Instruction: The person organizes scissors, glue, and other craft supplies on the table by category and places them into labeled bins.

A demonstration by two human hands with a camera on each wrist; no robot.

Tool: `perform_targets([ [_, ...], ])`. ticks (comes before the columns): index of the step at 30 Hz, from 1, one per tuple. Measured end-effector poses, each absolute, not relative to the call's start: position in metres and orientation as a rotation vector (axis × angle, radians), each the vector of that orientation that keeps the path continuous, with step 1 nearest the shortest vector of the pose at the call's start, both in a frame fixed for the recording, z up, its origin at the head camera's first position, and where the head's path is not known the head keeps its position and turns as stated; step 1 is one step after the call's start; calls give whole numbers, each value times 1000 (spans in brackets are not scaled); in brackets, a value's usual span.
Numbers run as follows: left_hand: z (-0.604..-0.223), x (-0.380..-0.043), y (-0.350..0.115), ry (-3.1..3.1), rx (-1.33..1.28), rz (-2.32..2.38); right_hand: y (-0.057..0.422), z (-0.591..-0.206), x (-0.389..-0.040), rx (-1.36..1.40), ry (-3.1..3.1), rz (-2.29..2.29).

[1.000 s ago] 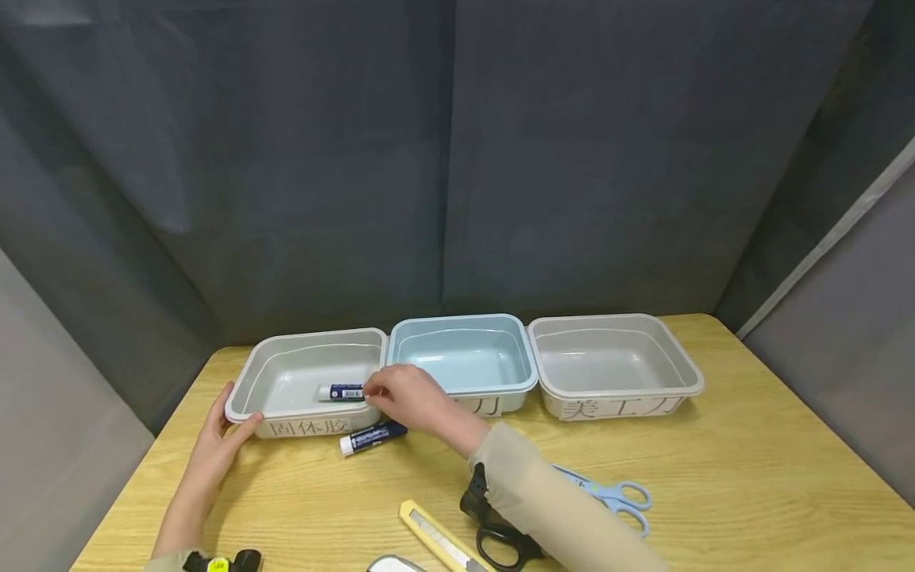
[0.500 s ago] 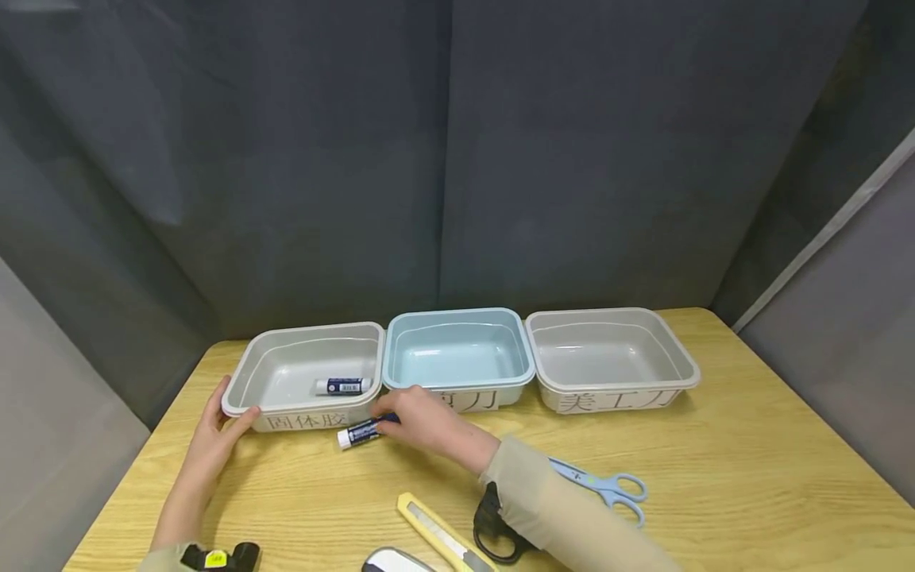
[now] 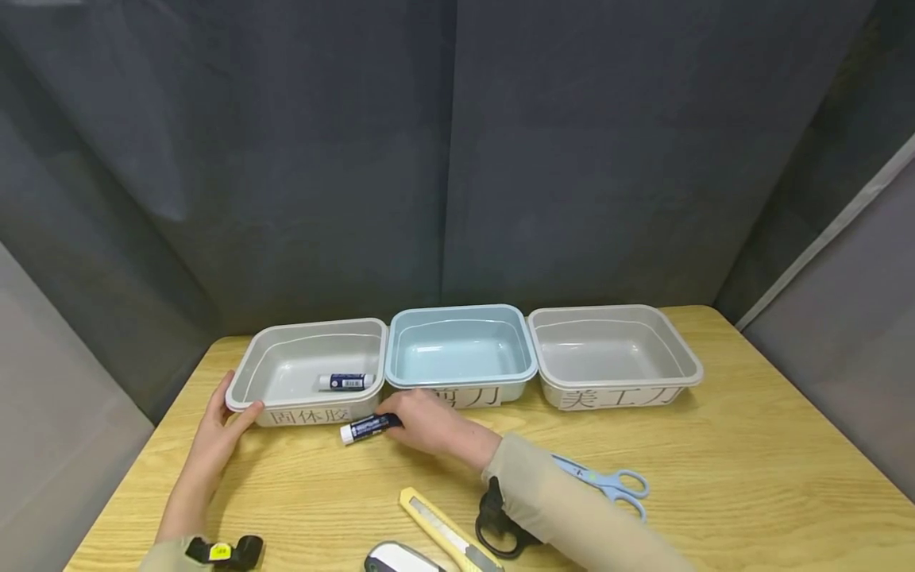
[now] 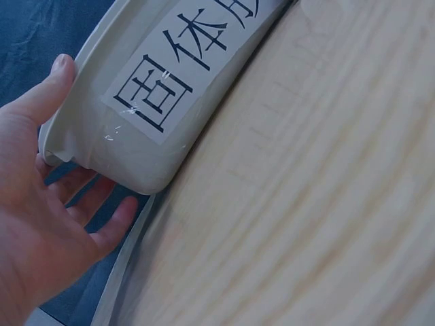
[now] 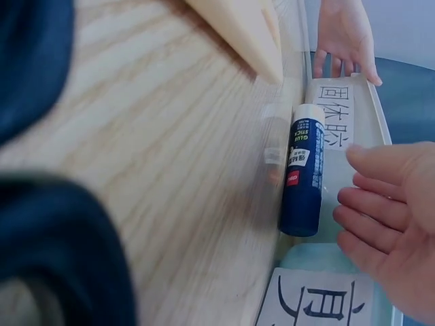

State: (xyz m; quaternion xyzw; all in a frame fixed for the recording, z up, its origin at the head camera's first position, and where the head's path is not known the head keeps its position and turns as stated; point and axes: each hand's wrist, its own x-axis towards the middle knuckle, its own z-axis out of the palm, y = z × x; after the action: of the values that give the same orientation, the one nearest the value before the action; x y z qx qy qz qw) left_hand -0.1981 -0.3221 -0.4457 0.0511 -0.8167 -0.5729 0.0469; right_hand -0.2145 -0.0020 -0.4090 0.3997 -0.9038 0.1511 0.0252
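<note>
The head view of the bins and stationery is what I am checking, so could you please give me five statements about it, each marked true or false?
1. The left hand touches the left bin. True.
2. The middle bin is grey. False: it is light blue.
3. The blue scissors lie inside the right bin. False: they lie on the table, partly hidden by the sleeve.
4. The yellow cutter lies on the table. True.
5. The left bin holds no glue stick. False: one glue stick lies inside it.
</note>
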Motion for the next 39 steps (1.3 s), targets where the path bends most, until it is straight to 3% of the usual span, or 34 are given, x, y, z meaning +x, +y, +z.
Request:
perform_targets([
  [39, -449, -201, -325, -2482, 157, -1770, -11, -422, -223, 1339, -2922, 375],
])
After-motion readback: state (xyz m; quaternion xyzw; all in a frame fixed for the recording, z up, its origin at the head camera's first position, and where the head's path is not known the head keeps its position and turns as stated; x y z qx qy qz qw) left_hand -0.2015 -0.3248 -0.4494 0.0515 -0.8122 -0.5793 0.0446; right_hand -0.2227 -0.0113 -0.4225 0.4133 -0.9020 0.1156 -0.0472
